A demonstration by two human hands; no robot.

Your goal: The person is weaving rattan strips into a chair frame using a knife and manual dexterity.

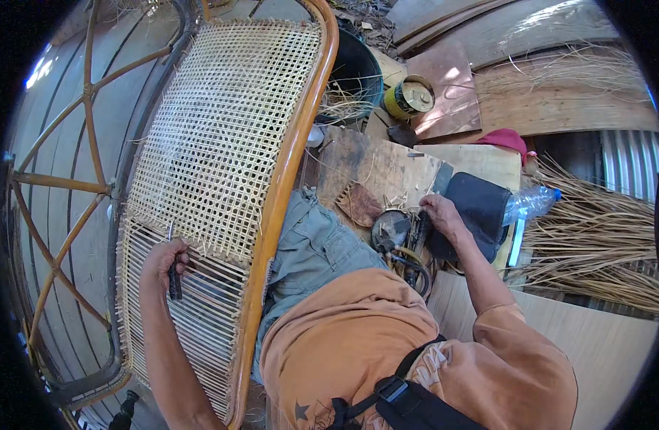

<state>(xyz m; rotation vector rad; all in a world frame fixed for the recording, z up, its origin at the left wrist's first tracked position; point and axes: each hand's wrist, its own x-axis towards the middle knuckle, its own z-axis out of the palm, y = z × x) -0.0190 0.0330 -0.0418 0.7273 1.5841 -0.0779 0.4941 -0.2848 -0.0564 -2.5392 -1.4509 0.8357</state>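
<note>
The woven cane panel (225, 122) stretches across a glossy brown wooden frame (301, 154) on my left. Its upper part is a close open-hole weave; lower down only single cane strands (207, 315) run across. My left hand (164, 264) rests at the border between the two, closed around a small tool (175, 283) with dark handles and a shiny metal tip above the fingers. Over to the right, my right hand (442, 215) is above the work board, fingers curled together at a dark, narrow object (420, 231); what exactly they grip is hidden.
Beside my right hand lie a black pouch (473, 208), a clear plastic bottle (532, 205) and a dry brown leaf (359, 205). A tin can (410, 97) and a dark bucket (358, 68) stand farther off. Bundled cane strips (595, 236) spread at the right; a bamboo-like frame (64, 183) is far left.
</note>
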